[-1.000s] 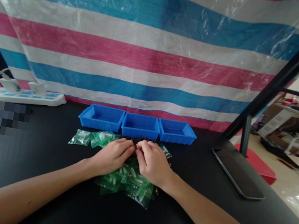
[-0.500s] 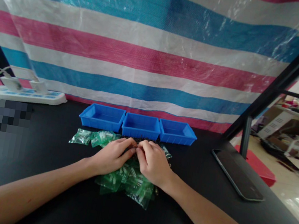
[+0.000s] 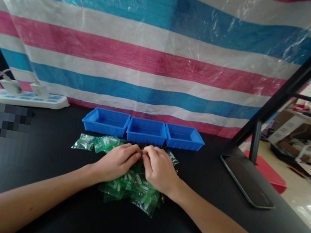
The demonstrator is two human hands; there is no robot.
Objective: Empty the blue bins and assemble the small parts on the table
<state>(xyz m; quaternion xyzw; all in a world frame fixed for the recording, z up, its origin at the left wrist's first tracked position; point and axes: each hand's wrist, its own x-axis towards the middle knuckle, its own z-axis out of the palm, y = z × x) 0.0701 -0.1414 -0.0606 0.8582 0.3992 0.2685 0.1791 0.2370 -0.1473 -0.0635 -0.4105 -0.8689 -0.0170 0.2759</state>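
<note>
My left hand [image 3: 119,162] and my right hand [image 3: 159,169] meet at the middle of the black table, fingertips pinched close together. What they hold between them is too small and hidden to make out. Under and in front of them lies a pile of green clear plastic bags [image 3: 143,194] with small pieces inside. More green bags [image 3: 107,143] lie beyond my left hand, beside a separate bag [image 3: 84,142]. Small dark pieces show behind and beside my fingers, partly covered by my hands.
Three blue trays [image 3: 106,122] [image 3: 146,132] [image 3: 184,138] stand in a row behind the hands. A phone [image 3: 246,182] lies at the right, a white power strip [image 3: 26,98] at the back left. Black frame bars rise at both sides before a striped sheet.
</note>
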